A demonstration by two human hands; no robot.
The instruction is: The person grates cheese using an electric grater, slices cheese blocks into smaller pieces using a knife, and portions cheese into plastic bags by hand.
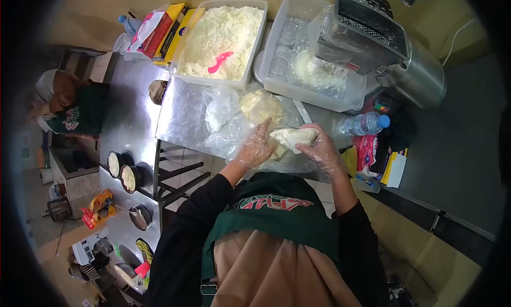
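Observation:
My right hand (321, 151), in a clear plastic glove, grips a pale white block of what looks like cheese (290, 138). My left hand (255, 148), gloved likewise, lies beside the block's left end with its fingers stretched out over crumpled clear plastic; whether it touches the block is unclear. Just beyond, a yellowish lump (261, 107) sits in a clear plastic bag (219, 110) on the metal table (181, 107). A flat blade-like tool (302, 112) lies behind the block.
A bin of grated cheese (221, 33) with a pink scoop (220, 62) stands at the back. Right of it, a grating machine (367, 38) overhangs another clear bin (279, 48). A water bottle (367, 124) is at right. Another person (69, 102) stands at far left.

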